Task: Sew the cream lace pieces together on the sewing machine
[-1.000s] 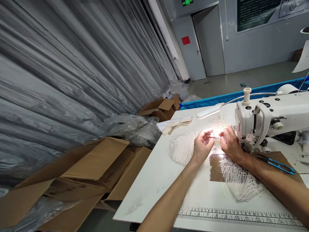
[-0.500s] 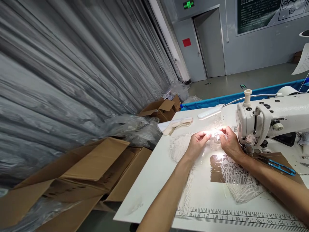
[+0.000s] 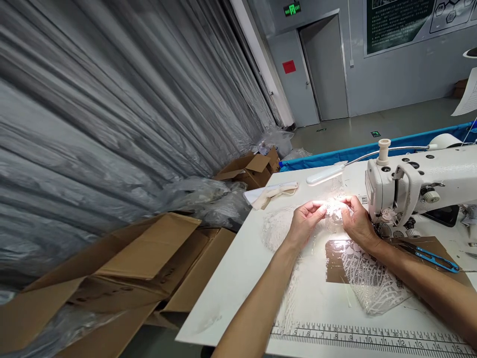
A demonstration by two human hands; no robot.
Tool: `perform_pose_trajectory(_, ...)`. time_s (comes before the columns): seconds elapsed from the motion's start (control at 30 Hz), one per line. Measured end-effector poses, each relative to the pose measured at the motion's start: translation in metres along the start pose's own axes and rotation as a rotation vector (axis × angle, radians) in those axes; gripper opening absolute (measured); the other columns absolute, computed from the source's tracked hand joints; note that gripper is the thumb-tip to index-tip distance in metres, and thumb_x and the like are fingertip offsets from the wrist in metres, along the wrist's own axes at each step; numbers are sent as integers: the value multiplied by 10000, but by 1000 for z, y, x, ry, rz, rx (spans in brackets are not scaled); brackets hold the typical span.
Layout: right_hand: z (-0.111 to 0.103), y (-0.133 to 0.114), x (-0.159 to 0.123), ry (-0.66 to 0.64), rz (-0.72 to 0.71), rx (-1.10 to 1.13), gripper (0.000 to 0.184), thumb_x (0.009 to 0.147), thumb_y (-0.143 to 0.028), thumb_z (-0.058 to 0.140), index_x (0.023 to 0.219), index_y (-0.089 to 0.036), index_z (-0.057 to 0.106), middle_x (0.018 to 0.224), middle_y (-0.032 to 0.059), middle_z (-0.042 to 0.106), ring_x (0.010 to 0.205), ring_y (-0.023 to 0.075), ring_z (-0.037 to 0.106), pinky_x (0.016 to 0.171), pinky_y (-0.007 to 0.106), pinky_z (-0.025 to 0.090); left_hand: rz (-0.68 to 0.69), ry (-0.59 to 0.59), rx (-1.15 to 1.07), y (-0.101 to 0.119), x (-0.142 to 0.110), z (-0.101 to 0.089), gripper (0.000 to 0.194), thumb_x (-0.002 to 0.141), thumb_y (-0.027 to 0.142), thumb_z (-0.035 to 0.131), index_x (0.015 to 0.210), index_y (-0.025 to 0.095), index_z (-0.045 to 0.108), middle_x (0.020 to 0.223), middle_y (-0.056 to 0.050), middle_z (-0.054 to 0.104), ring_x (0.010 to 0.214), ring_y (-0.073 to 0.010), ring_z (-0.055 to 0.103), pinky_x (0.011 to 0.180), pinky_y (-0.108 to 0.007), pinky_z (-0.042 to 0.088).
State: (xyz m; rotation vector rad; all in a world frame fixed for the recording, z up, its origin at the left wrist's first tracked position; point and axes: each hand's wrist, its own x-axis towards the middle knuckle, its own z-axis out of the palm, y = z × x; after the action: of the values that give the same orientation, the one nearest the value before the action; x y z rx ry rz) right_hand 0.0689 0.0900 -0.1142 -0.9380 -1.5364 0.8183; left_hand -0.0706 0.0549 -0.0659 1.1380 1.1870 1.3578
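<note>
Between my two hands stretches a piece of white lace (image 3: 334,220), brightly lit and partly washed out by the lamp. My left hand (image 3: 307,221) pinches its left side between thumb and fingers. On the right side, my right hand (image 3: 354,218) grips the same lace, close to the needle end of the white sewing machine (image 3: 428,174). More lace (image 3: 278,227) spreads on the table left of my left hand. Beneath my right forearm lies a patterned lace piece (image 3: 374,278), partly over a brown cardboard sheet (image 3: 334,273).
Blue-handled thread snips (image 3: 434,257) rest on the cardboard beside the machine. A lamp (image 3: 325,175) on a bendable neck stands behind my hands. A printed ruler (image 3: 354,338) runs along the table's front edge. Open cardboard boxes (image 3: 149,248) and plastic bags sit left of the table.
My hands have moved apart, the left one shifting left, and the lace is now spread between them. In the last half second they have hardly moved.
</note>
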Motion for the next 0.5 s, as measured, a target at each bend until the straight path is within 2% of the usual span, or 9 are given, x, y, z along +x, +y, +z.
perform_pose_trajectory(0.13,-1,1,0,1,-27,-28,161,824,-315,397,916,-212,479,880,62,625,831,201,598,782,362,524,-40,41,-26,-2,0,2,349,537,336,864,774,145,693,697,1,659,669,-115,594,721,-250,488)
perform_pose_trajectory(0.3,-1,-4,-2,29,-91,-78,157,809,-242,396,946,-203,463,896,78,594,867,219,580,823,394,510,-79,84,-35,-5,-1,5,536,508,310,876,968,140,658,728,-10,697,648,-120,614,701,-252,480)
perform_pose_trajectory(0.43,-4,-14,-6,57,-331,-208,203,834,-172,393,1008,-205,491,1030,106,559,1033,239,541,932,422,458,-39,112,3,-4,-3,6,577,536,333,865,1026,143,629,715,-7,699,669,-138,634,726,-269,485)
perform_pose_trajectory(0.5,-5,-17,-7,44,-433,-279,180,869,-167,388,998,-209,507,1004,98,551,1017,240,534,921,423,455,-25,115,25,-4,-3,6,581,548,347,861,1037,145,621,721,-7,701,696,-146,645,756,-276,485)
